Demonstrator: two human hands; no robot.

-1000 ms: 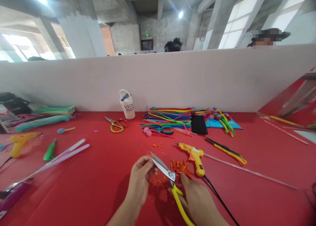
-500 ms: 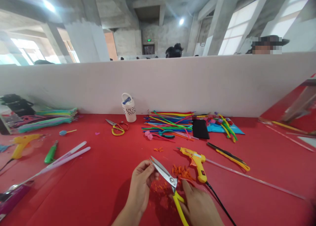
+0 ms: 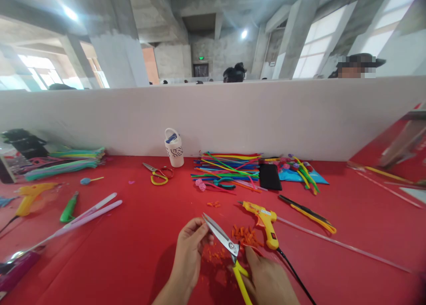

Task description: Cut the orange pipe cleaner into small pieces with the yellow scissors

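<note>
My right hand (image 3: pixel 266 276) is wrapped round the handles of a pair of scissors (image 3: pixel 223 239) with one yellow handle and one red handle. The scissor blades look nearly closed and point up and left. Their tip lies against the fingers of my left hand (image 3: pixel 191 247), where thumb and forefinger are pinched together. What is between those fingertips is too small and hidden to make out. Beneath and beside the blades lies a heap of short orange fuzzy pieces (image 3: pixel 246 236), with finer orange bits scattered around it.
A yellow glue gun (image 3: pixel 266 218) lies right of the heap, its black cord trailing forward. Farther back are pipe cleaners (image 3: pixel 229 165), a black phone (image 3: pixel 270 177), a white cup (image 3: pixel 175 152) and other scissors (image 3: pixel 158 176). Hair straighteners (image 3: pixel 89 214) and a green-handled tool (image 3: pixel 69 208) lie left.
My hands and the scissors stay in almost the same place. The view has tilted up slightly. A small orange tip that showed by my left fingertips is no longer visible.
</note>
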